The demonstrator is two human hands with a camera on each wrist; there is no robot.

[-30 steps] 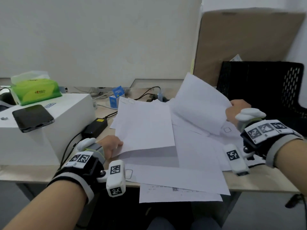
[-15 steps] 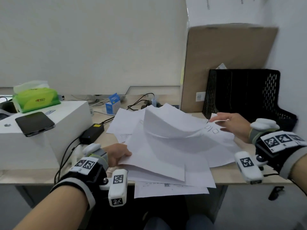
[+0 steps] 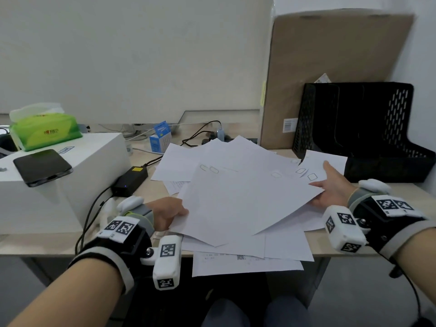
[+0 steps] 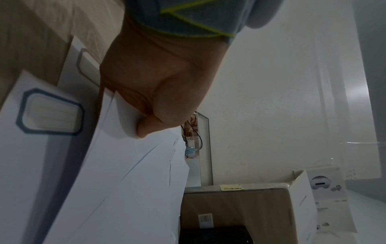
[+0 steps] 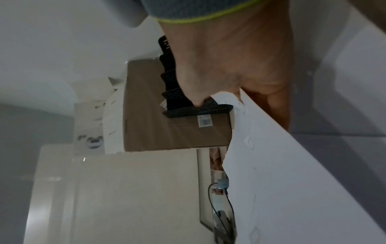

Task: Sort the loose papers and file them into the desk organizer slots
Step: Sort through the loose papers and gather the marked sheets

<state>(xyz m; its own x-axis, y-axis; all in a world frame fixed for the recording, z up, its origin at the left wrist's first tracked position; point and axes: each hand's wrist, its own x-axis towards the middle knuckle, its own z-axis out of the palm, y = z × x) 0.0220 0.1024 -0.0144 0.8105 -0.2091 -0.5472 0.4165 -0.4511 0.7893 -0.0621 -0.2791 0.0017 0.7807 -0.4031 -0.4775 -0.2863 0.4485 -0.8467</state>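
Several loose white papers (image 3: 236, 204) lie fanned out across the middle of the desk. My left hand (image 3: 168, 212) pinches the left edge of the upper sheets; in the left wrist view the thumb of that hand (image 4: 158, 92) lies on top of the papers (image 4: 104, 181). My right hand (image 3: 332, 185) lies at the right edge of the pile with straight fingers, the thumb touching the top sheet's corner. In the right wrist view the paper edge (image 5: 303, 181) runs across that hand (image 5: 229, 66). The black mesh desk organizer (image 3: 354, 128) stands just beyond the right hand, its slots dark.
A tall cardboard box (image 3: 330, 79) leans behind the organizer. At the left stands a white box (image 3: 70, 180) bearing a phone (image 3: 42, 166) and a green tissue pack (image 3: 44, 129). A black power adapter (image 3: 131, 179) with cables and a small blue box (image 3: 161, 138) lie behind the papers. One sheet (image 3: 245, 263) overhangs the front edge.
The sheet my right hand held up has come down onto the pile. That hand has let go and now lies flat at the right edge. The left hand keeps its hold.
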